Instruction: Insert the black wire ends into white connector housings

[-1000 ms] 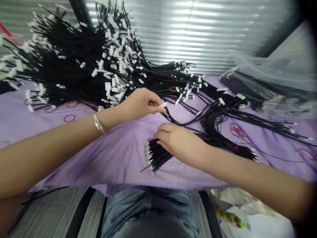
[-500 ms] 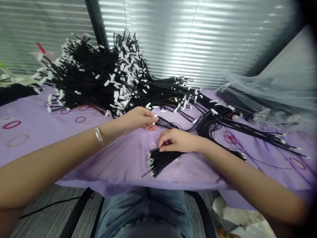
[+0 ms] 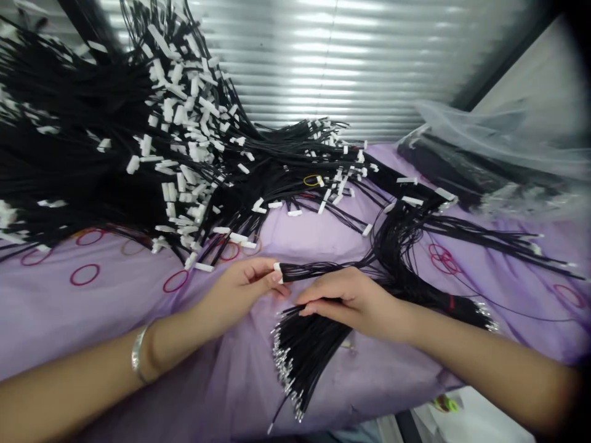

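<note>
A person's two bare hands work close together over a purple-covered bench (image 3: 231,381). The left hand (image 3: 242,289) pinches a small white connector (image 3: 277,272) between thumb and fingers. A thin bundle of black wires (image 3: 318,269) runs from the connector to the right, passing just above the right hand (image 3: 357,301). The right hand's thumb and fingers pinch the upper edge of a fan of loose black wires (image 3: 309,351); how many strands they grip cannot be told. The fan spreads below the right hand, its silvery tips pointing left and downward, toward the person. A thick hank of black wire (image 3: 392,240) curves above and to the right of the same hand.

Beyond the left hand, to its upper left, rises a large heap of black cables (image 3: 92,123) bristling with white connectors. Thin red rubber bands (image 3: 98,271) lie on the purple covering between that heap and the left forearm, which wears a silver bracelet (image 3: 137,354). Above and to the right of the right hand is a cluster of overlapping red bands (image 3: 443,261), and farther off in that direction, a clear plastic bag (image 3: 508,144) with dark cables inside. Slatted blinds (image 3: 300,61) stand behind everything.
</note>
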Tool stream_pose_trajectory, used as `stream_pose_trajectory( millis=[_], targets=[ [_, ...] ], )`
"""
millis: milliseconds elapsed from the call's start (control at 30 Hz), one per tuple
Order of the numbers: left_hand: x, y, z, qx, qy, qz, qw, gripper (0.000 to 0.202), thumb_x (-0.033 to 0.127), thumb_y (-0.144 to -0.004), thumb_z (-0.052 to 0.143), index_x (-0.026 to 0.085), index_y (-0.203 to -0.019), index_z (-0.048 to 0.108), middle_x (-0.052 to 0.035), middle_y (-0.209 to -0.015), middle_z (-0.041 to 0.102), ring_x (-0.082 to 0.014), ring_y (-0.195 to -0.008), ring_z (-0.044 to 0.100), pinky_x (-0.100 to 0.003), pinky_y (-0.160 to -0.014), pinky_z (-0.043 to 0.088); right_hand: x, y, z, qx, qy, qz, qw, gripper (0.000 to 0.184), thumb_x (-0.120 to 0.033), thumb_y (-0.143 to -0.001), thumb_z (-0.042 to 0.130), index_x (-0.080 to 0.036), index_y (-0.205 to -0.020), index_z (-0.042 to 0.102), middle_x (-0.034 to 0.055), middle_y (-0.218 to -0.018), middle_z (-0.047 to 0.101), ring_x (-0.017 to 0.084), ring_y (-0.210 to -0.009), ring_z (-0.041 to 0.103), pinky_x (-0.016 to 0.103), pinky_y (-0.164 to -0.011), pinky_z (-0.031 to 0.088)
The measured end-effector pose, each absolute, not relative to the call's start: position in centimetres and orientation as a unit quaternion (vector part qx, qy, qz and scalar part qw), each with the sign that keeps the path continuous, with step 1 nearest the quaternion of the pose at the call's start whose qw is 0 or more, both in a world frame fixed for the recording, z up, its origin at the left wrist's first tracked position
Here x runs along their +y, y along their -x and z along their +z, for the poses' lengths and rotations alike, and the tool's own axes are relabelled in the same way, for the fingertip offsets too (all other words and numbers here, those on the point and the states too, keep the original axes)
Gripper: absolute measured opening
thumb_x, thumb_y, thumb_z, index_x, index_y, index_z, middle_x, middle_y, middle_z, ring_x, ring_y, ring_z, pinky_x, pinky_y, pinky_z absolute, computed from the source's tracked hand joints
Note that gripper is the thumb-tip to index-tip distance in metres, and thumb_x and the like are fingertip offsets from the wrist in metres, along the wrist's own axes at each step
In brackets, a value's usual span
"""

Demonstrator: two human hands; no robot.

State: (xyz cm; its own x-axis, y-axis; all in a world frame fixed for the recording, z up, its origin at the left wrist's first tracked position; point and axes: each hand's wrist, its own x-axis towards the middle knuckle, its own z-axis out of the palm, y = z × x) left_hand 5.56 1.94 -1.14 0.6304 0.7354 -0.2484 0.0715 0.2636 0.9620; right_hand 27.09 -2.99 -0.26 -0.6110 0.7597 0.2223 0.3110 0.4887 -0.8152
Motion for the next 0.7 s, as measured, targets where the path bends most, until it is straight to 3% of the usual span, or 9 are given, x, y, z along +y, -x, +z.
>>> stream_pose_trajectory(
  millis=[300,600,700],
  targets=[
    [2.7,-5.0,-1.2,0.358,-0.575,0.212,0.704,0.024,0.039,-0.085,0.067,0.014,-0.084,0.065,-0.0042,-0.077,0.069,-0.0152,-0.072,0.065,-0.026,-0.07,0.051,-3.8,-26.3,0.6,-0.76,0.342,0.426,0.351,0.01,-0.013,-0.087,0.055,-0.014,-0.086,0.065,0.0032,-0.085,0.068,0.009,-0.079,0.062,0.02,-0.075,0.048],
    [2.0,-5.8,-1.1,0.358,-0.562,0.254,0.702,0.033,0.044,-0.082,0.07,0.013,-0.08,0.062,-0.0053,-0.07,0.069,-0.0142,-0.064,0.065,-0.025,-0.065,0.05,-4.7,-26.5,1.5,-0.745,0.41,0.398,0.343,0.016,-0.019,-0.089,0.053,-0.018,-0.082,0.068,0.001,-0.074,0.065,0.01,-0.067,0.058,0.022,-0.061,0.044],
    [1.9,-5.7,-1.4,0.356,-0.55,0.268,0.706,0.031,0.043,-0.082,0.071,0.014,-0.087,0.06,-0.0049,-0.071,0.069,-0.0144,-0.064,0.065,-0.026,-0.066,0.051,-4.5,-26.5,1.5,-0.736,0.427,0.402,0.337,0.015,-0.018,-0.087,0.054,-0.017,-0.079,0.067,0.001,-0.074,0.064,0.011,-0.068,0.058,0.022,-0.061,0.044]
  ],
)
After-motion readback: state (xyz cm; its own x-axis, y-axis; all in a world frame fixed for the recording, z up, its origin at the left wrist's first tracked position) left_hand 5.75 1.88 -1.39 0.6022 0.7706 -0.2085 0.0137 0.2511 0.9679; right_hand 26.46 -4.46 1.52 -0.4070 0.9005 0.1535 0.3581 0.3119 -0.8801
